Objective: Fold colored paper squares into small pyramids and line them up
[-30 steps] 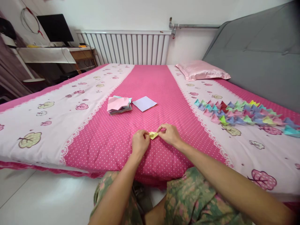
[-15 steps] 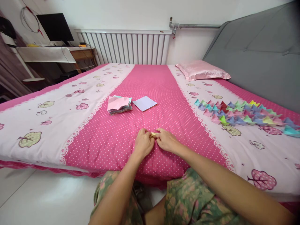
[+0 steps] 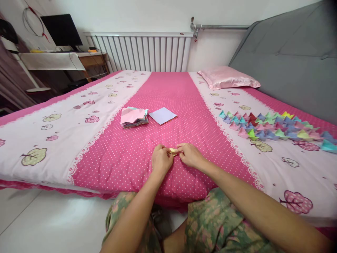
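Note:
Between my hands, low over the near edge of the bed, is a small folded piece of yellow paper. My left hand has its fingers closed on the paper's left side. My right hand pinches its right end, index finger stretched across towards it. The exact folds are partly hidden by the fingers. Beyond the hands lie a stack of square sheets with a creased pink one on top, and beside it a flat lilac square pile.
Rows of folded paper boats in many colours stand on the bedspread to the right. A pink pillow lies by the grey headboard. At the back are a white radiator and a desk with a monitor.
My right hand has shifted slightly to the right, and a bit more of the yellow paper shows between the hands. The left hand has hardly moved.

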Tool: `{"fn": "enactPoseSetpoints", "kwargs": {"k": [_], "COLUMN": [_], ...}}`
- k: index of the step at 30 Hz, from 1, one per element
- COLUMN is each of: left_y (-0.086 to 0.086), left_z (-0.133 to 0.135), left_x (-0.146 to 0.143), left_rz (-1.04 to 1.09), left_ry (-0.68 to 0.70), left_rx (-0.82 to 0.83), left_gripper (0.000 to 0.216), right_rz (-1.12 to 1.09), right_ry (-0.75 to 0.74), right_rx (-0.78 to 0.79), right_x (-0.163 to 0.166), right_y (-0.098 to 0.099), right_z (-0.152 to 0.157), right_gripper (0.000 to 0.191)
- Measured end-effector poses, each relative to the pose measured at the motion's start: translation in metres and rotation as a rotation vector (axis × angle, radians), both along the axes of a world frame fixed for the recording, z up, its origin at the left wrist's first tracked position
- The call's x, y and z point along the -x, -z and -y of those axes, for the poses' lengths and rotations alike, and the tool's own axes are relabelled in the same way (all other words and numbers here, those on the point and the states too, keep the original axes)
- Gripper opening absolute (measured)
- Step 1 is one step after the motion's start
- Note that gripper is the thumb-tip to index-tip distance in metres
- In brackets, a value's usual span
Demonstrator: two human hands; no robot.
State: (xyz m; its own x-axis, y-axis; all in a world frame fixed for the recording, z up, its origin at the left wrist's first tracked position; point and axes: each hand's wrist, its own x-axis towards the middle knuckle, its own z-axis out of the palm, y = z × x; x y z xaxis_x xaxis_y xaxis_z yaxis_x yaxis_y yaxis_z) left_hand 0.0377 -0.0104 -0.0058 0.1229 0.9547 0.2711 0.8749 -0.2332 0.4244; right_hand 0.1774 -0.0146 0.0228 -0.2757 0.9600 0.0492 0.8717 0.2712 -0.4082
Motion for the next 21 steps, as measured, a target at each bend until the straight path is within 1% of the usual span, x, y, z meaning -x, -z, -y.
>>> {"fn": "enactPoseSetpoints", "kwargs": {"k": [3,7,10,14,19,21], "left_y": [0.001,-0.001,-0.002,-0.003,-0.002,-0.002], "left_z": [0.0,0.001,0.002,0.003,0.003,0.003], "left_x": [-0.005,-0.008,-0.009,-0.008,-0.009,-0.01], "left_rz": [-0.007,-0.031,-0.042,-0.059,-0.062,-0.074], "left_ry": [-0.062,-0.069,-0.068,-0.065,-0.059,-0.06], "left_rx": [-0.014,-0.021,-0.012,-0.017,-0.025,-0.021], "left_gripper": [0.018,0.02,0.021,0.021,0.022,0.022], "right_rz": [0.005,0.036,0.058,0.102,0.278,0.311], "right_ry": [0.061,0.165,0.217,0.182,0.066,0.027], "right_rx": [-0.008,-0.007,-0.016,-0.003,0.007,-0.01], "right_x": [0.0,0.002,0.005,0.01,0.014,0.014], "right_y": [-0.004,-0.006,-0.005,-0.004,-0.005,-0.006], "right_z": [-0.001,-0.005,-0.01,-0.014,-0.018,-0.02], "right_gripper": [0.022,0.024,0.018,0.019,0.019,0.02]}}
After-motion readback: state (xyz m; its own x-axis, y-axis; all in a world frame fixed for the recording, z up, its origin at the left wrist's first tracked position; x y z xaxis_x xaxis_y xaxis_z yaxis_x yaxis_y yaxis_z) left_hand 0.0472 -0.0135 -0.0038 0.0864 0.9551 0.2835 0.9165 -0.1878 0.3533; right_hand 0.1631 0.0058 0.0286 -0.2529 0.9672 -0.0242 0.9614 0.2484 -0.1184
